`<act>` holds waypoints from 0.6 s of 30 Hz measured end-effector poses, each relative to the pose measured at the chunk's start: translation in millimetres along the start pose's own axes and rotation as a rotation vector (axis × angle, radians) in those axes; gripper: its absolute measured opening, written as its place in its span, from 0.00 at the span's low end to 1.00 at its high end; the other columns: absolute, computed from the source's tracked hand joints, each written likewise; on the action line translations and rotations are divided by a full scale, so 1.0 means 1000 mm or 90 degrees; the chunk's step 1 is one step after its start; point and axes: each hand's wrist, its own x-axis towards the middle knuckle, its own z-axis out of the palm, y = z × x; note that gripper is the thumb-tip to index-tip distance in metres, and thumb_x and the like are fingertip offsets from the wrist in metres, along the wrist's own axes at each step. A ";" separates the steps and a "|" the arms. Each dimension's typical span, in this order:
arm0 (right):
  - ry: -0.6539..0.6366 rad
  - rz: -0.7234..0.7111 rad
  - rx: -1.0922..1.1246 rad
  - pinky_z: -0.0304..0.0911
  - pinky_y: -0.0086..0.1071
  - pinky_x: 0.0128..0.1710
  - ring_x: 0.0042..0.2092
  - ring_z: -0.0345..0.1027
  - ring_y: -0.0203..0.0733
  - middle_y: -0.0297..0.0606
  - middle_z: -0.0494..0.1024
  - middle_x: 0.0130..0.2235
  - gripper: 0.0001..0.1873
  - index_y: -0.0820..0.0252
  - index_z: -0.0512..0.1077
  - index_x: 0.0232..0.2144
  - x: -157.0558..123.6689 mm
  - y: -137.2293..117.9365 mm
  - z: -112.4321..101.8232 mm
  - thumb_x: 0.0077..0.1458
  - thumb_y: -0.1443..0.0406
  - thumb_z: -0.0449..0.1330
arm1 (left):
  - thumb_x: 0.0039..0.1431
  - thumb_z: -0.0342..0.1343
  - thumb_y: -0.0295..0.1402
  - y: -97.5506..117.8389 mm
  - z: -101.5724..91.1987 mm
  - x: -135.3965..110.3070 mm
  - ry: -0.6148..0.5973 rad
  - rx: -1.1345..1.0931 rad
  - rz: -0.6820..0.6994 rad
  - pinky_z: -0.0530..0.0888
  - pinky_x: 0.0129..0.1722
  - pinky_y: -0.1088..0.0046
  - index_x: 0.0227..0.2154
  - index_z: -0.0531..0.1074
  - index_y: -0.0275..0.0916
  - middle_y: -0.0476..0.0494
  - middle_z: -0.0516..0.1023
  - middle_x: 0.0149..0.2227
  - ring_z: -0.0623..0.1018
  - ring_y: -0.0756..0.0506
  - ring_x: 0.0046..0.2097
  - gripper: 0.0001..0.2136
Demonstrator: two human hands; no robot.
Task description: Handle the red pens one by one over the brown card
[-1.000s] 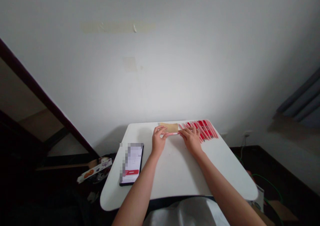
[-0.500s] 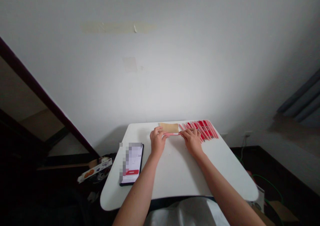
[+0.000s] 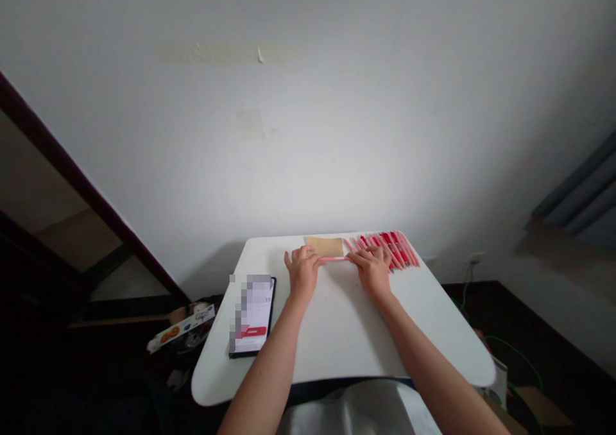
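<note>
My left hand [image 3: 303, 271] and my right hand [image 3: 373, 269] rest at the far side of a white table [image 3: 337, 332], fingers curled, each pinching one end of a thin pink pen [image 3: 334, 259] held level between them. Just behind the pen lies a tan cardboard piece [image 3: 326, 246]. A row of several red and pink pens [image 3: 392, 249] lies side by side to the right of my right hand, near the table's back edge.
A black smartphone [image 3: 253, 316] with a lit screen lies on the table's left side. A white wall stands right behind the table. On the dark floor at left lies a printed carton [image 3: 180, 329]; a green cable [image 3: 510, 345] runs at right.
Both hands have drawn slightly toward me with the pink pen, and the left hand has shifted a little to the left. The row of pens has stayed put.
</note>
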 end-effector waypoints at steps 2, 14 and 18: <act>0.010 -0.002 -0.010 0.41 0.45 0.53 0.48 0.59 0.46 0.33 0.80 0.38 0.12 0.42 0.77 0.41 0.000 -0.001 -0.001 0.61 0.64 0.55 | 0.57 0.58 0.35 0.001 -0.001 0.000 -0.009 0.011 -0.002 0.52 0.62 0.43 0.31 0.79 0.50 0.48 0.74 0.48 0.68 0.42 0.52 0.05; 0.041 -0.019 -0.027 0.37 0.48 0.55 0.48 0.60 0.47 0.31 0.81 0.41 0.12 0.42 0.77 0.41 0.001 0.000 -0.003 0.60 0.64 0.56 | 0.60 0.53 0.37 0.003 0.001 -0.003 -0.023 0.047 -0.001 0.51 0.59 0.32 0.34 0.78 0.48 0.46 0.71 0.51 0.64 0.38 0.55 0.08; 0.038 -0.005 -0.029 0.39 0.48 0.55 0.48 0.59 0.48 0.32 0.81 0.41 0.12 0.42 0.77 0.41 0.000 0.003 0.000 0.60 0.64 0.56 | 0.55 0.59 0.38 0.002 0.002 -0.003 -0.017 0.017 -0.005 0.51 0.60 0.33 0.40 0.76 0.50 0.45 0.69 0.53 0.63 0.38 0.57 0.09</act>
